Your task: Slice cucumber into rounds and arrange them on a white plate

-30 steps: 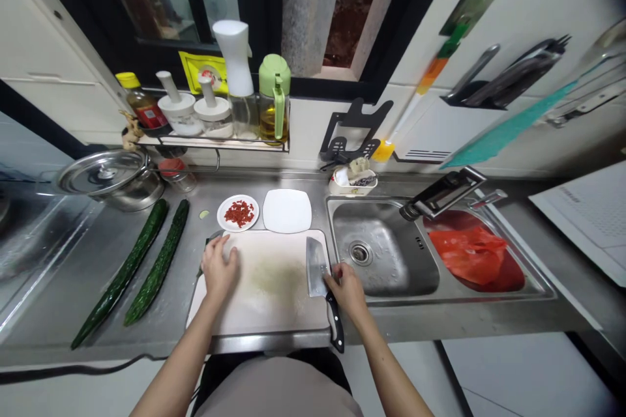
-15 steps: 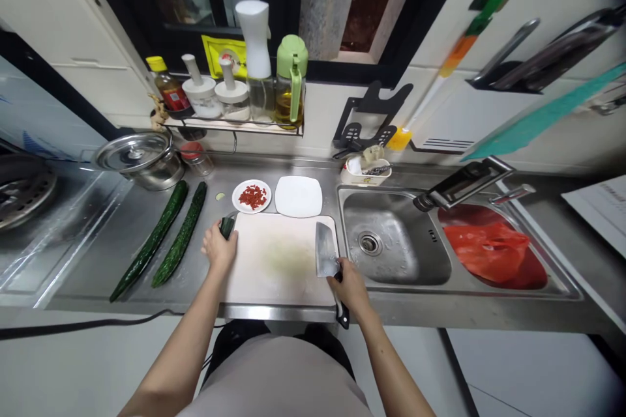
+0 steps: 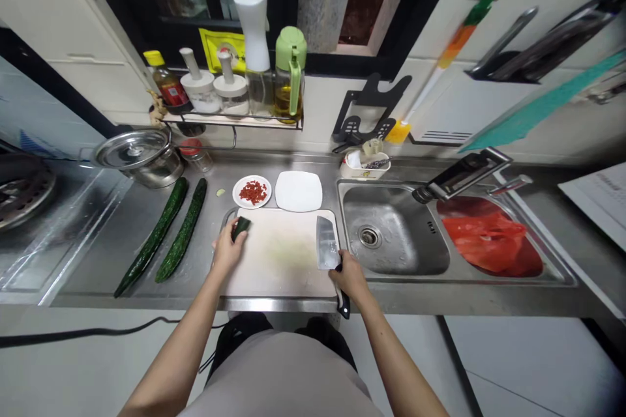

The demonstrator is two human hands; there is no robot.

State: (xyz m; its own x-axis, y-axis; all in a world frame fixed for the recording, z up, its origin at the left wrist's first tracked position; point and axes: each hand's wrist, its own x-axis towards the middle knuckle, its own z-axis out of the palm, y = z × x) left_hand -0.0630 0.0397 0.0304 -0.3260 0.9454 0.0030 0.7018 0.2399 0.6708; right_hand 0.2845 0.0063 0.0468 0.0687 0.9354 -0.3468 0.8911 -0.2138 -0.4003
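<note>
A white cutting board (image 3: 281,254) lies on the steel counter in front of me. My left hand (image 3: 227,249) is closed on a short dark green cucumber piece (image 3: 240,228) at the board's upper left corner. My right hand (image 3: 348,277) grips the black handle of a cleaver (image 3: 327,251), whose blade rests flat on the board's right side. Two whole cucumbers (image 3: 169,234) lie side by side on the counter left of the board.
Behind the board sit a small plate of red bits (image 3: 252,191) and a bare white plate (image 3: 298,191). A double sink (image 3: 391,241) lies to the right, with a red bag (image 3: 484,241) in its far basin. A lidded steel pot (image 3: 135,156) and a condiment shelf (image 3: 229,118) stand at the back left.
My left hand took the cucumber piece from beside the board's left edge and brought it onto the board's corner. My right hand stayed on the cleaver.
</note>
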